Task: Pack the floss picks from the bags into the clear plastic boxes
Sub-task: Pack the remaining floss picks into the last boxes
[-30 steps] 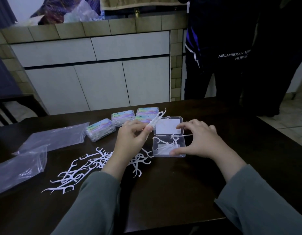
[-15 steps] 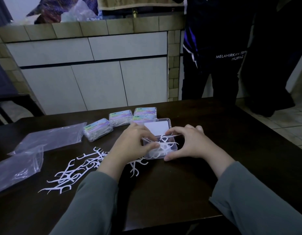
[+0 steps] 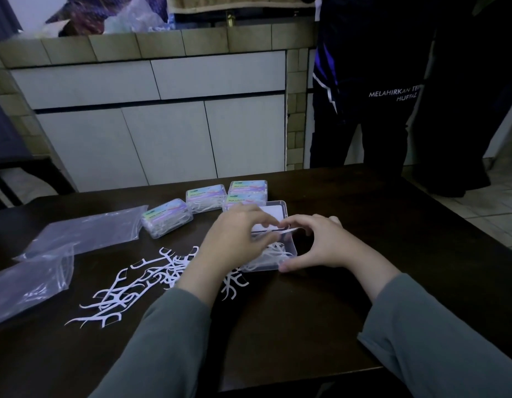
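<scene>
An open clear plastic box (image 3: 289,255) sits mid-table with white floss picks inside and its lid (image 3: 273,209) tilted up behind. My left hand (image 3: 234,242) hovers over the box's left side, fingers curled, pinching floss picks (image 3: 273,231) above the tray. My right hand (image 3: 325,244) grips the box's right side, thumb at the near corner and fingers at the far edge. A loose pile of floss picks (image 3: 134,285) lies on the table to the left. Two flat plastic bags (image 3: 82,232) lie at far left.
Several closed, labelled boxes (image 3: 167,216) full of picks stand behind the open one. A person in dark clothes (image 3: 378,90) stands past the table's far right edge. A tiled counter with white cabinet doors (image 3: 162,133) runs behind the dark wooden table (image 3: 306,326).
My left hand brought the picks it held down from beside the lid into the box. My right hand closed in around the box's right side, and the box shifted slightly toward me.
</scene>
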A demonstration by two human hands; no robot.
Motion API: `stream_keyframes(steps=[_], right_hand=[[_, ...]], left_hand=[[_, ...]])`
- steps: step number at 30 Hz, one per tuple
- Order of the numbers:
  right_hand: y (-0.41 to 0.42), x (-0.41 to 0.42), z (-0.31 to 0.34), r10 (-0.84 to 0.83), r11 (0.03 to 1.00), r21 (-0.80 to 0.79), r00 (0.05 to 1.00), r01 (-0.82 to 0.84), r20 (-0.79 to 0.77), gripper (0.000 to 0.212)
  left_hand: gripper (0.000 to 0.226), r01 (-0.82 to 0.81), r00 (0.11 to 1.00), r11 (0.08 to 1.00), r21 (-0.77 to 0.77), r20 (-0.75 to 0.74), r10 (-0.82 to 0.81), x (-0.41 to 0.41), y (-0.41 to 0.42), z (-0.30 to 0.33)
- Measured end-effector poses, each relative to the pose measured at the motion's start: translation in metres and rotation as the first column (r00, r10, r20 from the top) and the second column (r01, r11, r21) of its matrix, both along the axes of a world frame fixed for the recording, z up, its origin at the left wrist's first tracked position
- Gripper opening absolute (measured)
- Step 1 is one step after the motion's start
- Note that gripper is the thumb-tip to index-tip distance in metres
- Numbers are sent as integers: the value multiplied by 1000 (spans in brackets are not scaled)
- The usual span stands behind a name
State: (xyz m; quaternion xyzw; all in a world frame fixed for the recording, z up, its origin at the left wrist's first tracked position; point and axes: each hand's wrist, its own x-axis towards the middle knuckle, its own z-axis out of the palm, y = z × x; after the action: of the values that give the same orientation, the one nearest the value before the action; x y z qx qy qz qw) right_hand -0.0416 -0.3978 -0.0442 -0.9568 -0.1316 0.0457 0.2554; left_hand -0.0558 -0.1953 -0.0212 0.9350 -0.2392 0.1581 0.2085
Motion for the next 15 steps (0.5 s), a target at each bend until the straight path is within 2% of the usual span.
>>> stream_keyframes(steps=[3,5,8,13,15], right_hand=[[0,-1,0,-16,1000,-1,1000,16,-13,97],[0,0,-2,-3,1000,1,1000,3,-12,94],[1,2,-2,29,999,35,1000,-29,7,83],[2,-1,1,60,995,75,997,-63,42,81],[2,-2,2,61,995,82,997,-65,50,82]], left_hand=[[32,-68,997,992,107,29,65,3,-19,-1],[32,-127,992,979,158,12,127,6,-24,1],[24,-134,991,985,104,6,134,8,-22,-2],[21,-88,994,996,19,-60,89,8,-11,-6],[16,-73,993,993,-97,-99,63,9,-8,-5]])
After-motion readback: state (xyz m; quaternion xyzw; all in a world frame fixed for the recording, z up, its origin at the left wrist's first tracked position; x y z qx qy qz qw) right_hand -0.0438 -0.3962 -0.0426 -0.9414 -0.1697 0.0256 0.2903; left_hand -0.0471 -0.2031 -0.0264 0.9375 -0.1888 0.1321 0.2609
